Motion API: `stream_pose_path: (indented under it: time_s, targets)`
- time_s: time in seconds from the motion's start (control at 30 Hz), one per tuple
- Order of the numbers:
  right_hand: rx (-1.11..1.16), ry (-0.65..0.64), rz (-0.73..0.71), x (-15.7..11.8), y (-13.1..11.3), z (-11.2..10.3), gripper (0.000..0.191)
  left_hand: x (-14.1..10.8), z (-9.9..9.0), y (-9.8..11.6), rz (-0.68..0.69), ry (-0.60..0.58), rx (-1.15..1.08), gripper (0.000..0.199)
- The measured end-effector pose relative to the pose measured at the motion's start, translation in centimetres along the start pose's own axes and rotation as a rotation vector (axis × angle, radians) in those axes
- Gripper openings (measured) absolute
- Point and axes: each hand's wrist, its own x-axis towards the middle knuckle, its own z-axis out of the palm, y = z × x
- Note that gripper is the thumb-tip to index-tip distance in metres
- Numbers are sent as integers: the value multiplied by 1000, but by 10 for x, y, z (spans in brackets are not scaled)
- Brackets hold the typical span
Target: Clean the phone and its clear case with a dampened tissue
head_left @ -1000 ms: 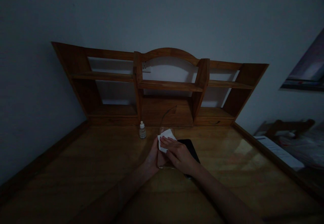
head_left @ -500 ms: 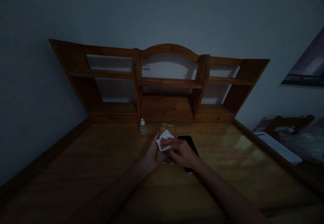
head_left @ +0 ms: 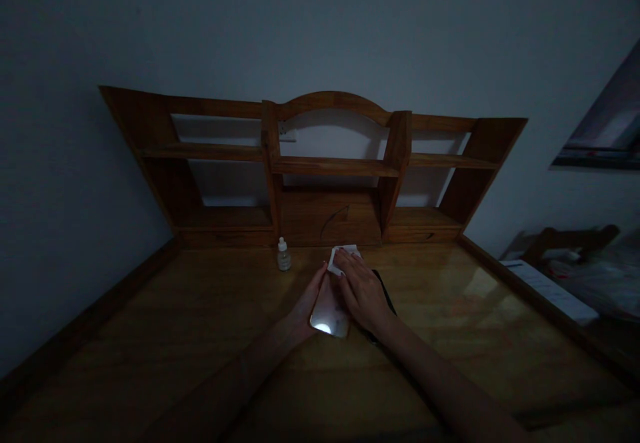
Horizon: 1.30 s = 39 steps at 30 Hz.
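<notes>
My left hand [head_left: 304, 308] grips the left edge of a clear phone case [head_left: 327, 306], which tilts above the desk and catches a bright reflection near its lower end. My right hand [head_left: 364, 296] presses a folded white tissue [head_left: 353, 250] against the upper end of the case, its fingers lying over the tissue. Beneath the right hand and wrist lies a black phone [head_left: 384, 289], mostly covered, with just its right edge showing. To the left of the case stands a small dropper bottle [head_left: 284, 258] with a white top, upright on the desk.
The wooden desk [head_left: 200, 323] backs onto a wooden shelf unit [head_left: 330, 166] against the wall, with a socket [head_left: 287, 136] behind it. Raised rims run along both desk sides. Beyond the right rim are a white box-like item [head_left: 550, 289] and a chair back [head_left: 577, 239].
My right hand has slid the tissue from the middle of the case up to its far end. The case has tilted and now reflects light; the right hand covers more of the phone.
</notes>
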Motion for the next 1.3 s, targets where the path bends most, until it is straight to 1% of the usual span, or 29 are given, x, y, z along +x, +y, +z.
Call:
stream_pose_path:
  time_s: [0.13,0.3,0.43,0.6,0.83,0.9,0.97,1.1,1.2,1.3]
  targets:
    - [19,-33,-28,0,1,3,51,-1,-3,0,-27,-1,-32,50]
    - [58,-58,-65,0,2,3,52,-2,-6,-2,11,22,-70,48]
    - [69,-120,-88,0,-1,3,52,-2,-5,-2,-7,15,-125,48]
    - [94,-157,-134,0,-6,0,52,-2,-5,0,41,121,-165,43]
    - [139,-204,-171,-2,-11,-2,49,0,-9,2,80,245,-110,38]
    - [143,-224,-165,-2,-13,-3,49,1,-8,3,60,233,-93,41]
    - [152,-245,-168,-2,-15,-5,49,1,-7,4,51,196,-72,44]
    - [188,-263,-192,-1,-18,-7,48,0,-5,6,85,158,-43,45]
    - [214,-272,-198,-2,-19,-6,47,-1,-4,7,101,197,-35,44]
    - [250,-283,-213,-3,-18,-5,46,-2,-1,9,86,237,-20,48]
